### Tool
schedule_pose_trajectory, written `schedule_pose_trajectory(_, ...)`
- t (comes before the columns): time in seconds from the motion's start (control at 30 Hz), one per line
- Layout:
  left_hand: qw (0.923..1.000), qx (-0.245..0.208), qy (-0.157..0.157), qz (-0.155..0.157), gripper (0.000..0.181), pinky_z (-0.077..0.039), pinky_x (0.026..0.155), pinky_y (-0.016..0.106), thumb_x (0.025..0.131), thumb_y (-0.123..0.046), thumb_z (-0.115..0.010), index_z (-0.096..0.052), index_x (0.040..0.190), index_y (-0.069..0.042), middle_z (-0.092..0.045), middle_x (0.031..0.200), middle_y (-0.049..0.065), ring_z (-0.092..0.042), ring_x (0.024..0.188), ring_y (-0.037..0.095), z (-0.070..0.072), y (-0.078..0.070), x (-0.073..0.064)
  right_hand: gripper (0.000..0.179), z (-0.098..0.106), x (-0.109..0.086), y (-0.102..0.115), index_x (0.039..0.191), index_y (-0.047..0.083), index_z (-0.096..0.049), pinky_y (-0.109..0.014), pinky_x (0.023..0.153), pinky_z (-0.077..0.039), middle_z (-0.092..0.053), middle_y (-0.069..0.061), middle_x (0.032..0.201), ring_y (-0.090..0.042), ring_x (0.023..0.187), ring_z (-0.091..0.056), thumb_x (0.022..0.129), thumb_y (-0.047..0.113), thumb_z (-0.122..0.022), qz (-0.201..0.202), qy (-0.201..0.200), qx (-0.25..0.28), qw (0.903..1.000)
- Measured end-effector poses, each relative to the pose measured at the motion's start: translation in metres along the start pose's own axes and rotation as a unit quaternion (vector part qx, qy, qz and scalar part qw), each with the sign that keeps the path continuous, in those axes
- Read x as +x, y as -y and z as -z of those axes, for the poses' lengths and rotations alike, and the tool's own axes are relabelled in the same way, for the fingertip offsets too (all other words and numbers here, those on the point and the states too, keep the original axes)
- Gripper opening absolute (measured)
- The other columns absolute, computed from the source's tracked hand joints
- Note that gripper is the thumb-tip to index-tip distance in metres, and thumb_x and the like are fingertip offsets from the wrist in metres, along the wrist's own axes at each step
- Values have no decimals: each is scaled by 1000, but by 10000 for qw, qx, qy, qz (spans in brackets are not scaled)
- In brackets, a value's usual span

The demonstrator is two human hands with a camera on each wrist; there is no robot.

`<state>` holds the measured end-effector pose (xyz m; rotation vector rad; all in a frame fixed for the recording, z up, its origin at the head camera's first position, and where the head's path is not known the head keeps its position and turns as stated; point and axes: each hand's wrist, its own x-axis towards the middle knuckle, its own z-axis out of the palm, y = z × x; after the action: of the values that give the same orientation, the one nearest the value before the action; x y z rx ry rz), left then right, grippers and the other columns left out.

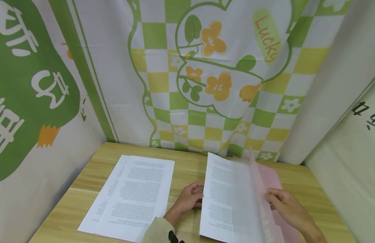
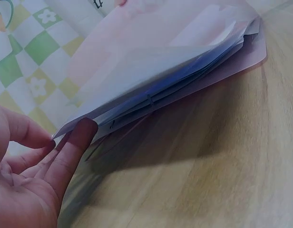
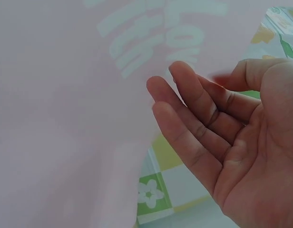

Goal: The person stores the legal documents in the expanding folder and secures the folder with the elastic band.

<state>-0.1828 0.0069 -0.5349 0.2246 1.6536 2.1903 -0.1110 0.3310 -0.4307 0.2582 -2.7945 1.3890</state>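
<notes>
A pink folder (image 1: 273, 175) with clear sleeves lies open on the right half of the table, printed sheets (image 1: 221, 189) inside it. My left hand (image 1: 190, 198) is at its left side, pinching the edge of a page (image 2: 122, 90) between thumb and finger; another fingertip rests against the stacked edges below. Over on the right, my right hand (image 1: 286, 206) touches the raised translucent pink cover (image 3: 65, 118), which has pale lettering. In the right wrist view its fingers are fairly straight and lie against the cover, with the thumb apart from them.
Two overlapping printed sheets (image 1: 142, 192) lie on the wooden table (image 1: 75, 199) to the left. A patterned green, white and yellow curtain (image 1: 205, 131) hangs behind the table, and cloth also hangs along both sides.
</notes>
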Motion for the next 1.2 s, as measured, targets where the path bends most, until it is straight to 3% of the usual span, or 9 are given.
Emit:
schedule_pose_trajectory(0.3,9999,-63,86,9,38,-59,70,31,95,7,-57,-56,133,8,-65,92,7,-66,81,18,-5,7,1,31,-4,0,3,78,11,-55,-30,72,-56,-48,2,76,-10,77,-53,109,14,-53,173,-52,-93,9998)
schedule_pose_trajectory(0.63,9999,-115,122,13,37,-60,72,32,95,7,-58,-55,131,8,-64,89,6,-66,80,17,-9,4,-1,35,-9,2,8,76,12,-51,-31,75,-55,-47,3,70,-13,74,-54,110,22,-52,116,138,-170,9997)
schedule_pose_trajectory(1.0,9999,-67,126,51,36,-59,70,32,95,7,-60,-57,131,7,-65,89,5,-66,79,16,-12,6,1,29,-15,5,10,79,14,-56,-29,70,-51,-49,3,70,-11,72,-53,108,15,-54,342,-24,-98,9994)
schedule_pose_trajectory(1.2,9999,-23,89,103,35,-59,69,31,95,8,-61,-58,129,6,-66,90,7,-66,79,16,-15,8,3,32,-15,5,13,77,12,-52,-28,68,-48,-46,4,69,-12,70,-51,108,15,-53,373,7,-40,9993)
